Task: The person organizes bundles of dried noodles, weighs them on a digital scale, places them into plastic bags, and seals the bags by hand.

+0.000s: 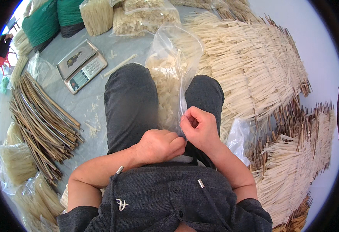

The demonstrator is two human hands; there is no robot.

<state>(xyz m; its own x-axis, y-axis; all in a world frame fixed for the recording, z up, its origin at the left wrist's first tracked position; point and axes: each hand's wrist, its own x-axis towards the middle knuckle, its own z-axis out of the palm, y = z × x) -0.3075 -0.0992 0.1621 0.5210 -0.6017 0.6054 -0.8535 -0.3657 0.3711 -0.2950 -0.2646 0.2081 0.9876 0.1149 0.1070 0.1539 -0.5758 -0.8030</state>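
Note:
Between my knees stands a clear plastic bag [169, 78], partly filled with pale, flat dried strips [166, 95]. Its upper part is tall, loose and see-through. My right hand [200, 126] pinches the bag's edge on the near right side, thumb against curled fingers. Close beside it, my left hand [162, 145] is curled, its knuckles up, with its fingertips at the same edge of plastic. What lies inside the left fist is hidden, though the plastic edge runs down to it.
A digital scale [82, 68] sits on the grey floor at left. Below it lies a bundle of thin brown sticks [44, 124]. Bagged strips [18, 162] line the left edge. Large stacks of pale strips on sticks [250, 63] fill the right. Green sacks [40, 24] stand at the back.

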